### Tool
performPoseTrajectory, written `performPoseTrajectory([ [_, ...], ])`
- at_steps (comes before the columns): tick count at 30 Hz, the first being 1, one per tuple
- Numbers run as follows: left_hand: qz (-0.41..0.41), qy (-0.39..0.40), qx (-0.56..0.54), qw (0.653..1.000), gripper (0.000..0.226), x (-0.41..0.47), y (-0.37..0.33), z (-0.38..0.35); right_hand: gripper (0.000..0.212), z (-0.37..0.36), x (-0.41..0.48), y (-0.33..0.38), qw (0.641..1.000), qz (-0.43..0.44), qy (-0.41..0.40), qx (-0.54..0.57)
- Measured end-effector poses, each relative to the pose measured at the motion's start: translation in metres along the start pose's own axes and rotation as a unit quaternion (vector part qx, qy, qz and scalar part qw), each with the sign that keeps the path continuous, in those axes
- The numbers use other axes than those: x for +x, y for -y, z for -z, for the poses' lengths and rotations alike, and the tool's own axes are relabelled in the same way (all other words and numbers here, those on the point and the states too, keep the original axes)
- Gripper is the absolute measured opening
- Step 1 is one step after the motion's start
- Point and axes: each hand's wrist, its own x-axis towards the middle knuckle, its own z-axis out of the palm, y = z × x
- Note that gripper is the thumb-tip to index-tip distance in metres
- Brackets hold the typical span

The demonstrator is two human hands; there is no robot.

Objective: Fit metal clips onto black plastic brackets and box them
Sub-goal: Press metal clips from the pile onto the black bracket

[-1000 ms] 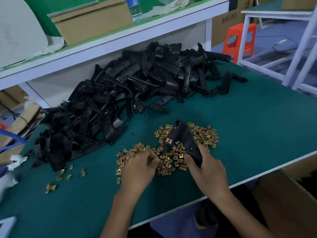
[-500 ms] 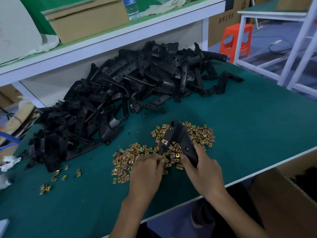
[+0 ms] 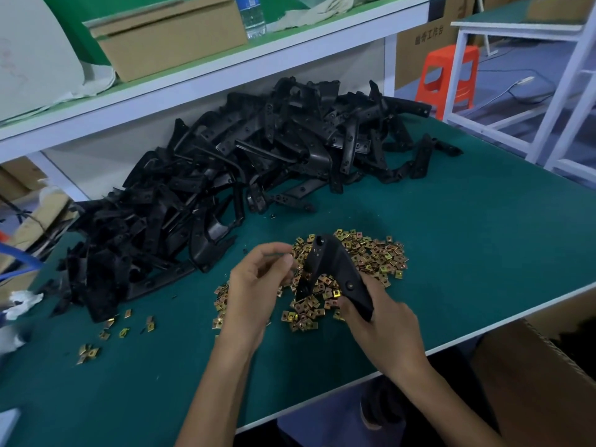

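- Gripping the bracket (image 3: 332,262) by its lower end, the right hand (image 3: 380,327) fingers are clenched round it, above the clips (image 3: 377,256).
- Left hand (image 3: 258,285) fingers pinch together beside the bracket's top; holding a clip or not, I cannot tell.
- Pushed on askew, a clip could slip free onto the desk (image 3: 467,240).

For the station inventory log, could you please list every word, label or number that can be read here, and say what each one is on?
"工作台": printed on the cardboard box at upper right, after two characters too blurred to read.
Label on the water bottle on the shelf: too small to read.
Held black bracket and metal clips: no readable marks.
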Motion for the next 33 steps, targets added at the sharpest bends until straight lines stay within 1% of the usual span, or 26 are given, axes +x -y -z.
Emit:
performPoseTrajectory([
  [4,-0.009,0.024,0.015,1.0,0.024,0.005,-0.005,-0.002,0.036,0.001,-0.001,-0.001,1.0,0.003,0.005,0.001],
  [8,0.005,0.002,0.04,0.999,0.025,0.009,-0.005,-0.003,0.037,0.001,-0.001,0.0,1.0,0.007,0.015,-0.005],
  [11,0.027,0.018,0.008,0.999,0.028,0.008,-0.006,-0.005,0.042,0.0,-0.001,0.0,1.0,0.009,0.015,-0.013],
  [15,0.037,0.045,-0.014,0.998,0.028,0.007,-0.009,-0.01,0.045,0.001,-0.002,0.001,1.0,0.011,0.016,-0.013],
  [22,0.052,0.052,-0.013,0.997,0.022,0.005,-0.012,-0.016,0.043,-0.002,-0.001,-0.002,0.999,0.022,0.008,-0.023],
  [25,0.034,0.057,0.009,0.998,0.022,0.006,-0.013,-0.013,0.05,-0.003,0.0,-0.003,0.999,0.03,0.008,-0.034],
  [28,0.001,0.06,0.067,0.996,0.024,0.009,-0.015,-0.007,0.051,-0.004,0.001,-0.004,0.998,0.041,0.002,-0.053],
  [33,-0.01,0.108,0.122,0.987,0.026,0.018,-0.024,-0.001,0.05,-0.004,0.002,-0.005,0.997,0.047,0.005,-0.065],
])
